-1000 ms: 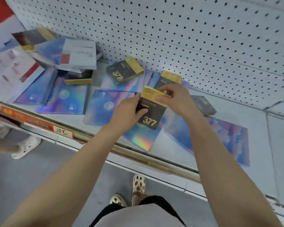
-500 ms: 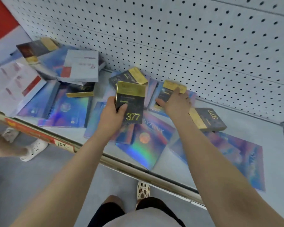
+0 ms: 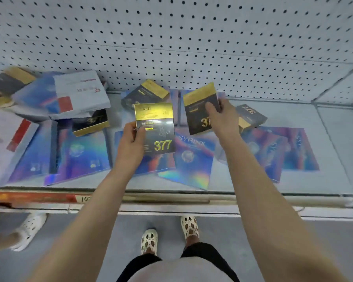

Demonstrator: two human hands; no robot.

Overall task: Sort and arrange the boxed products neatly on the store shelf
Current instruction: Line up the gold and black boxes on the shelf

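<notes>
Left hand (image 3: 130,143): grip curled round the left edge of a black-and-gold box (image 3: 155,128), thumb across its face; box held upright above the shelf (image 3: 324,139), gold band at top, "377" in gold at bottom, glossy wrap.

Right hand (image 3: 222,119): grip pinches a second black-and-gold box (image 3: 198,110) at its right edge, tilted slightly, just right of the first and apart from it; the hand covers part of its number.

Loose boxes of the same kind on the shelf:
- one at the back (image 3: 146,94), tilted, resting on flat packs near the pegboard (image 3: 171,37);
- one at right (image 3: 252,117), lying flat, number upside down, just beside the right hand;
- one at left (image 3: 91,123), partly under a white box (image 3: 80,92) with a red patch.

Flat holographic packs (image 3: 192,159): thin, square, blue-purple with rainbow sheen, one marked "SYRINX"; overlapping and askew across the shelf floor beneath both hands.

Further white-and-red cartons (image 3: 6,137) at far left, blurred.

Shelf: pale metal, perforated back panel, front rail with an orange price strip (image 3: 33,197).

Below: grey floor, the person's perforated clogs (image 3: 149,241), another person's white clog (image 3: 29,228) at left.
</notes>
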